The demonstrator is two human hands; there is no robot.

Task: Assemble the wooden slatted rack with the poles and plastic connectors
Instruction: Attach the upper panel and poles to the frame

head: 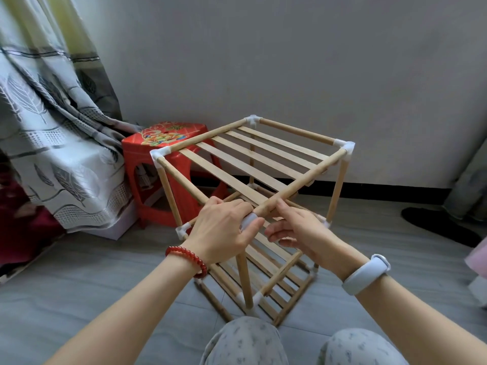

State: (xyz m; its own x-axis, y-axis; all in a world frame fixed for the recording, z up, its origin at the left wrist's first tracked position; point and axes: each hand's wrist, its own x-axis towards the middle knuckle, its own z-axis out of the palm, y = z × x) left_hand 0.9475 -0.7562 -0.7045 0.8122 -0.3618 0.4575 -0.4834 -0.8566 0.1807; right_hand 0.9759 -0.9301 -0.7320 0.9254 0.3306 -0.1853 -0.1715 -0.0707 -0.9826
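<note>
The wooden slatted rack [253, 164] is standing on the grey floor [92, 280], directly in front of the person's knees, with a slatted tier at the top and another at the bottom. White plastic connectors are sitting at the visible corners. The left hand [224, 230] is gripping the near top corner connector [249, 222], fingers curled over it and thumb lying alongside. The right hand [297, 230] is touching the front top pole [303, 184] just beside that connector, forefinger and thumb at the pole's end; whether it is truly pinching the pole cannot be told, the remaining fingers curling loosely below. A red plastic stool [168, 177] is standing behind the rack's left side, near a leaf-patterned curtain [52, 143].
</note>
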